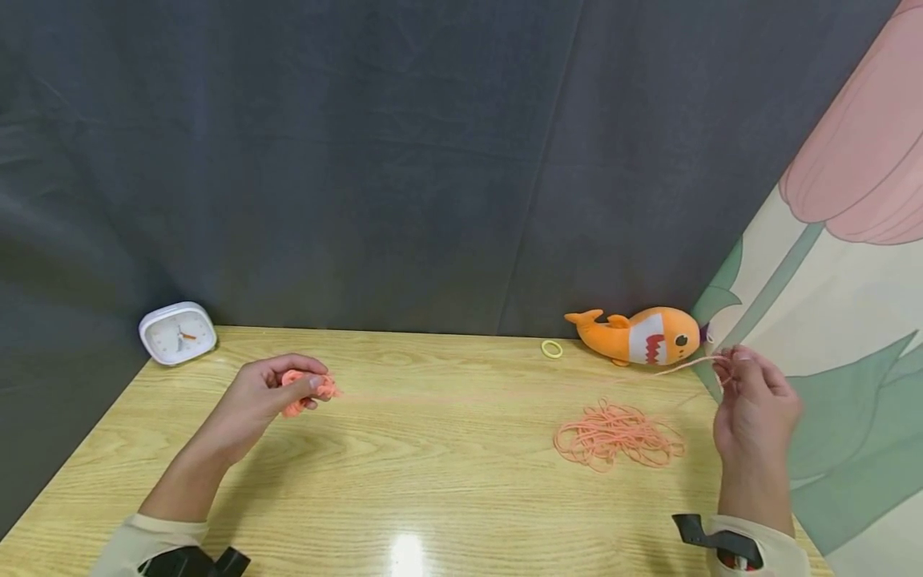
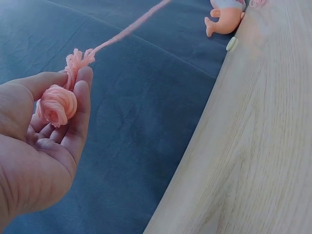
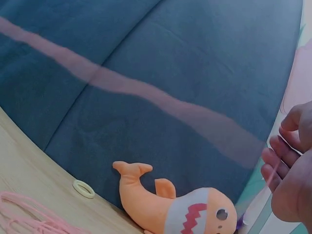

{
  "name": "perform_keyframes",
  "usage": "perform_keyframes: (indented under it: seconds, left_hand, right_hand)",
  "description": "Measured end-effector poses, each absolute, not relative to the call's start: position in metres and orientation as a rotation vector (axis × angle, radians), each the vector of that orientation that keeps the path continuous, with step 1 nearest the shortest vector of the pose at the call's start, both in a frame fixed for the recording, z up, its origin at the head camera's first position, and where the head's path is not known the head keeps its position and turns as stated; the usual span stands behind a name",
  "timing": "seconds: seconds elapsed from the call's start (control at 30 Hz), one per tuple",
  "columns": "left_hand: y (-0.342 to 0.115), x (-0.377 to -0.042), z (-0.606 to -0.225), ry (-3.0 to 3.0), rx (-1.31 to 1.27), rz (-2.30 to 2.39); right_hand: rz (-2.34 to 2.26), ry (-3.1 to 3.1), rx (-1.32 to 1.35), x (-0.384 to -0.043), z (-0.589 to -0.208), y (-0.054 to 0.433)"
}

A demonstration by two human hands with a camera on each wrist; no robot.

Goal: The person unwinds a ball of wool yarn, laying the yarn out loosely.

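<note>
A small wound bundle of coral-pink yarn [image 2: 57, 105] is held in my left hand [image 1: 277, 393], pinched between thumb and fingers, with several loops poking past the fingertips. From it one strand [image 2: 129, 28] runs out across to my right hand [image 1: 757, 393], which pinches the yarn at the far right above the table. In the right wrist view the stretched strand [image 3: 146, 92] is a wide blur. A loose tangle of the same yarn [image 1: 618, 435] lies on the table, left of my right hand.
An orange plush shark [image 1: 638, 336] lies at the table's back right, with a pale yellow ring [image 1: 551, 349] beside its tail. A white clock [image 1: 178, 333] stands at the back left. Dark cloth [image 1: 375, 160] hangs behind the wooden table [image 1: 404, 473]; a flower-patterned cloth [image 1: 851, 320] hangs on the right.
</note>
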State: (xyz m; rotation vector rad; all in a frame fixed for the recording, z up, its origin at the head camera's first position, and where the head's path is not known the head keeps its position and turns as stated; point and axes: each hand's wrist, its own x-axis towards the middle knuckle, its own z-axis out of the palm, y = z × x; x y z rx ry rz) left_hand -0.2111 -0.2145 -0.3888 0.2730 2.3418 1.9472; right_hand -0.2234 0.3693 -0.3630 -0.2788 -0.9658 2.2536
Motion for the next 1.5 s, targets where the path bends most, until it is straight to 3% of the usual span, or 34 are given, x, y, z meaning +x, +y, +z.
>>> perform_keyframes:
  seconds: [0.4, 0.93, 1.5]
  left_hand:
    - [-0.213, -0.211, -0.389, 2.321, 0.296, 1.965]
    - [-0.212, -0.211, -0.39, 2.308, 0.293, 1.968]
    - [-0.212, -0.21, -0.386, 2.308, 0.304, 1.97]
  right_hand:
    - [2.272, -1.075, -0.107, -0.226, -0.356, 0.331]
    - [2.334, -1.481, 0.304, -0.245, -0.374, 0.22]
    - [2.36, -1.918, 0.43, -0.244, -0.409, 0.099]
